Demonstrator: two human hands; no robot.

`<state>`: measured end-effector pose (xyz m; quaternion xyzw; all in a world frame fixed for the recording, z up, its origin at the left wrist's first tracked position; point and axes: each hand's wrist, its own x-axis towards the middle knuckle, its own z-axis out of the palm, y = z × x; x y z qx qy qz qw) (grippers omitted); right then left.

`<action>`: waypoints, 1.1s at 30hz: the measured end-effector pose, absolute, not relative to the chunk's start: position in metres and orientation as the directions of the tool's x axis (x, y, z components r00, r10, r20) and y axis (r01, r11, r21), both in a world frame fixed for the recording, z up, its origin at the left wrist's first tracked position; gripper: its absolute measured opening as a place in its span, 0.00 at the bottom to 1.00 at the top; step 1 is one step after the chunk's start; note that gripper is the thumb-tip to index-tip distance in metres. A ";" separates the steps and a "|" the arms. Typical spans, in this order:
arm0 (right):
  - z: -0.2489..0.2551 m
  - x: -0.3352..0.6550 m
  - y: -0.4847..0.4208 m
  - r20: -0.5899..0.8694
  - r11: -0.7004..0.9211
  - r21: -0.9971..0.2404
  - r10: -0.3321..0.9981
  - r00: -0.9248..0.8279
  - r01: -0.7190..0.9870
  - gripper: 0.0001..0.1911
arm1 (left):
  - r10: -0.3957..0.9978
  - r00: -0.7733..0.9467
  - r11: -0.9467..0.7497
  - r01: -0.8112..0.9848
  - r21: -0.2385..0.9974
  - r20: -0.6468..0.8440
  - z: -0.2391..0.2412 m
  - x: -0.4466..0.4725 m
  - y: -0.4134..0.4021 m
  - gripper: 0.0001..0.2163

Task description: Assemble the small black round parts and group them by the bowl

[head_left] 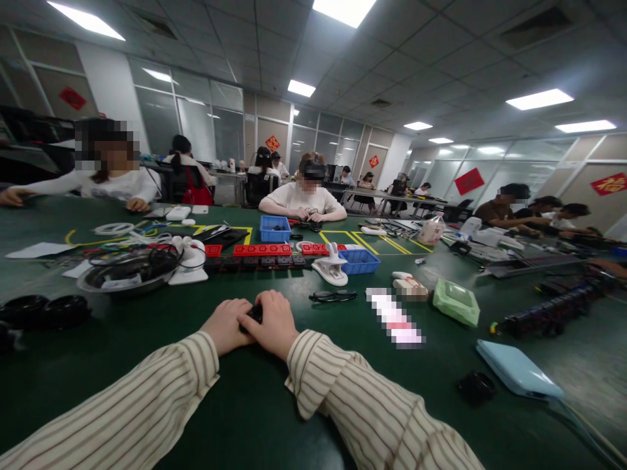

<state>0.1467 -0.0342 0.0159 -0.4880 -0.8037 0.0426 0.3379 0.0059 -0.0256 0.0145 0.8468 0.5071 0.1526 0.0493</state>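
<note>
My left hand (224,324) and my right hand (273,323) rest together on the green table (245,405), both in striped sleeves. Their fingers are curled round a small black part (254,314) held between them; most of it is hidden. A pair of black glasses (333,297) lies just beyond my right hand. A white clamp-like holder (331,266) stands behind the glasses.
A metal bowl (125,271) with black cables sits at the left, red and black part strips (262,250) and blue bins (360,261) behind. A green pouch (456,302), light blue case (516,369) and black trays (553,313) lie right. People sit across the table.
</note>
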 end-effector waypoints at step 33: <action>0.018 0.148 -0.035 0.572 0.726 -0.392 0.673 -0.469 0.565 0.05 | 0.857 0.477 -0.516 0.805 0.294 0.197 0.010 0.002 -0.018 0.13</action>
